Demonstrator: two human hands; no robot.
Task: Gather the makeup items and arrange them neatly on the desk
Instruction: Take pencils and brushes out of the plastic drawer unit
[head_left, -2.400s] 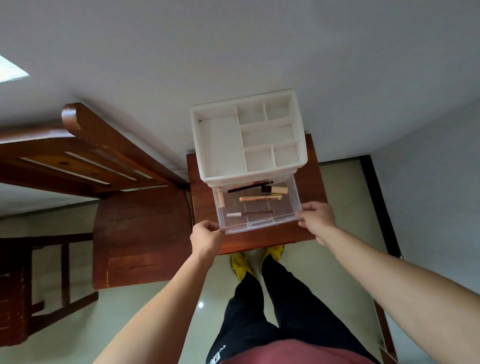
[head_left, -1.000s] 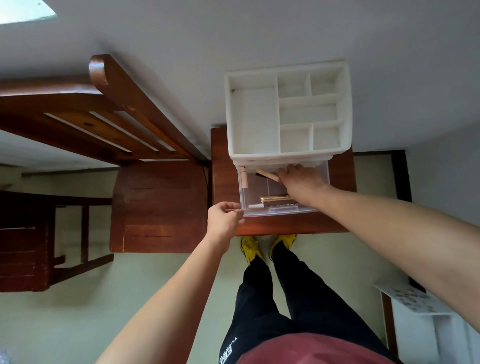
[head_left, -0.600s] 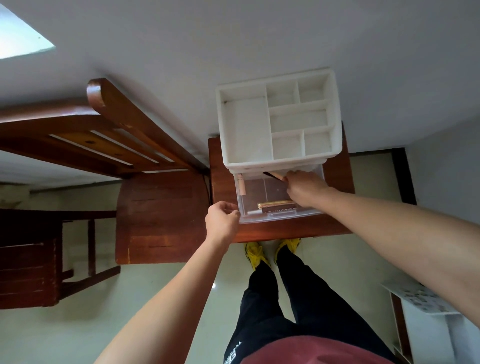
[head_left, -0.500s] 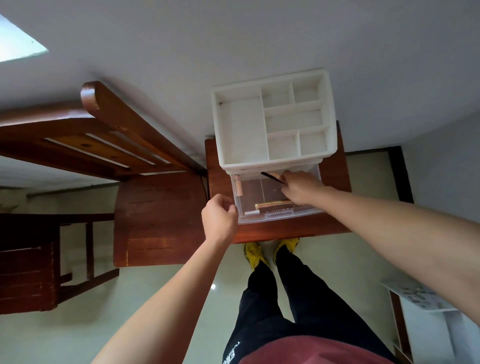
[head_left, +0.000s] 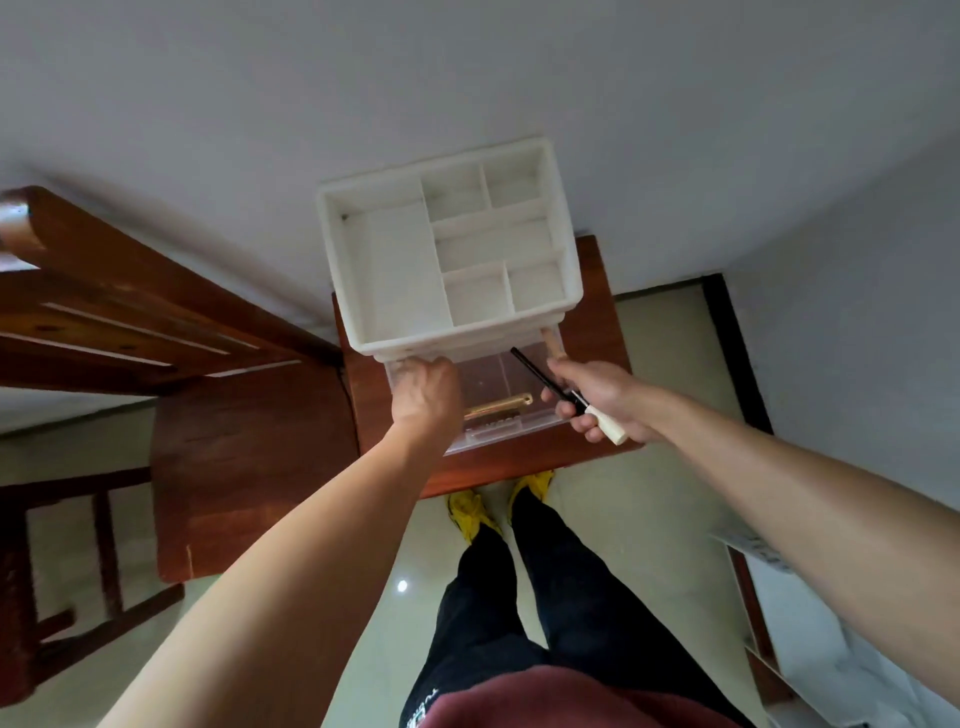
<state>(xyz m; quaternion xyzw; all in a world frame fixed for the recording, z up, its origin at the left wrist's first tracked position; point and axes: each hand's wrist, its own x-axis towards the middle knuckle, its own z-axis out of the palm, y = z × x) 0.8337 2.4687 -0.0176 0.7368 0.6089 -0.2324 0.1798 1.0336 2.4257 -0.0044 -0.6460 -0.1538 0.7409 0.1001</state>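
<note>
You are taking the makeup out of the clear drawer (head_left: 493, 440). Your right hand (head_left: 602, 397) has its fingers wrapped tight round a black makeup pencil (head_left: 540, 375), held just above the drawer's right side. Your left hand (head_left: 426, 392) reaches into the left side, fingers bent down; I cannot tell if they hold anything. A gold tube (head_left: 501, 406) lies in the drawer. Next, I think, lay the pencil on the wooden counter (head_left: 597, 312) and go for the tube.

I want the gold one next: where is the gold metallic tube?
Head view: the gold metallic tube lies in the clear plastic drawer near its front wall, between the left hand and the right hand, which grips a thin black pencil.
</note>
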